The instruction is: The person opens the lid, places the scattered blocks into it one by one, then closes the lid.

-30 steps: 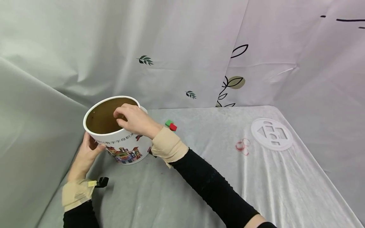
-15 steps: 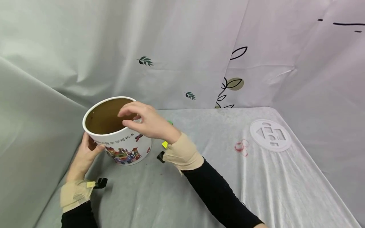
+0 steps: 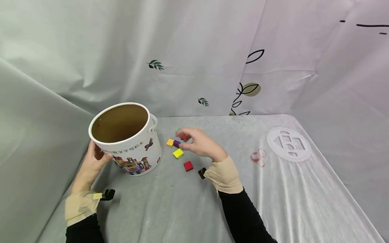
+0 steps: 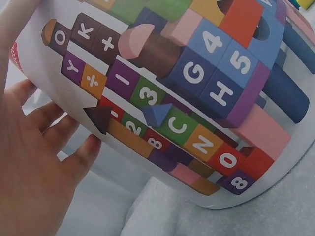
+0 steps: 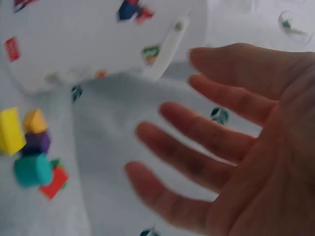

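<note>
A white bucket (image 3: 146,148) printed with colourful toy blocks leans a little on the left of the table; its brown inside shows from above. My left hand (image 3: 91,165) holds its lower left side, thumb in front and fingers curving round the wall; in the left wrist view the fingertips (image 4: 91,147) lie along its edge. My right hand (image 3: 202,143) hovers right of the bucket with spread, slightly bent fingers and holds nothing. Beneath and beside it lie a yellow block (image 3: 178,153), an orange block (image 3: 170,142), a purple block (image 3: 176,144) and a red block (image 3: 188,166).
A teal block (image 5: 33,170) and another red block (image 5: 55,182) show in the right wrist view. A round white lid with shaped holes (image 3: 284,152) lies at the table's right. A pale curtain (image 3: 182,84) hangs behind; a white handle (image 3: 154,123) sits on the bucket's side.
My right hand has drawn back from the bucket's mouth to the right, its fingers opening out, and the blocks have come into sight. The left hand and bucket have stayed nearly still.
</note>
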Tool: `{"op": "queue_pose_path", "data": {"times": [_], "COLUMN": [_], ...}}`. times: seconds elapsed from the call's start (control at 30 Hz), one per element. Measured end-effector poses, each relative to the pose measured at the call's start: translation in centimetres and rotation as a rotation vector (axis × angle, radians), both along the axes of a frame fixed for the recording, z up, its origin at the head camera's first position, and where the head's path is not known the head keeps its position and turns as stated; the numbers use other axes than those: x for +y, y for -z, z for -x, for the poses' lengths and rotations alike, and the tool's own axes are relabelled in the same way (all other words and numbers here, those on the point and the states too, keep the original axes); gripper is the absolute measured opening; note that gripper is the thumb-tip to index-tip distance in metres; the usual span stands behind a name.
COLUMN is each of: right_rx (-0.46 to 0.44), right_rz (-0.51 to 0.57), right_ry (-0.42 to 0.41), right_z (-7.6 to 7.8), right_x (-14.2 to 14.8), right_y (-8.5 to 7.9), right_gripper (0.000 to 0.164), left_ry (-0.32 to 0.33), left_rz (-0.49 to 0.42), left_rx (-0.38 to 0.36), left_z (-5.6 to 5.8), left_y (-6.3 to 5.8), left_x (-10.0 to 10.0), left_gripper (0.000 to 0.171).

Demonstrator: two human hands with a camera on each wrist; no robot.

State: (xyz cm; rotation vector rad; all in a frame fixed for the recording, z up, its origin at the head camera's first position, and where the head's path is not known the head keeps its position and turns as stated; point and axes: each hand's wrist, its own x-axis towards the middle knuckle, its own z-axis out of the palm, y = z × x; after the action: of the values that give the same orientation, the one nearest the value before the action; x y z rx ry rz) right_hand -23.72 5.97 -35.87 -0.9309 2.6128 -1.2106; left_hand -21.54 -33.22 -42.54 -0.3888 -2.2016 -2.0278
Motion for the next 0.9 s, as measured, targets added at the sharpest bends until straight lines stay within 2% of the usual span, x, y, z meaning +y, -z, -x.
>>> {"op": "queue_pose_path", "data": {"times": [0.17,0.3,0.57,0.73,0.9], "right_rx": [-0.137,-0.194,-0.302,-0.298,-0.213], "right_rz": [-0.132,-0.206,-0.305,-0.375,-0.464], "right_ry": [0.03,0.017,-0.017,-0.021,-0.043], "right_z": [-0.3,-0.5,-0.4,-0.2,-0.1], "right_x": [0.8,1.0,0.8,0.3,-0.6], "right_y": [2.3,4.0,5.9,6.8,7.6], "right_gripper": [0.035,0.037,0.041,0.038,0.035], "left_ry": [0.002,-0.004,-0.014,-0.023,-0.03], "left_rz": [-0.006,0.005,0.005,0.019,0.038], "left_rx": [0.001,-0.003,-0.004,-0.016,-0.027], "left_z": [0.0,0.1,-0.1,-0.2,-0.1], "left_y": [0.0,0.0,0.0,0.0,0.0], "left_x": [0.0,0.0,0.0,0.0,0.1], "left_gripper": [0.088,0.088,0.088,0.087,0.087]}}
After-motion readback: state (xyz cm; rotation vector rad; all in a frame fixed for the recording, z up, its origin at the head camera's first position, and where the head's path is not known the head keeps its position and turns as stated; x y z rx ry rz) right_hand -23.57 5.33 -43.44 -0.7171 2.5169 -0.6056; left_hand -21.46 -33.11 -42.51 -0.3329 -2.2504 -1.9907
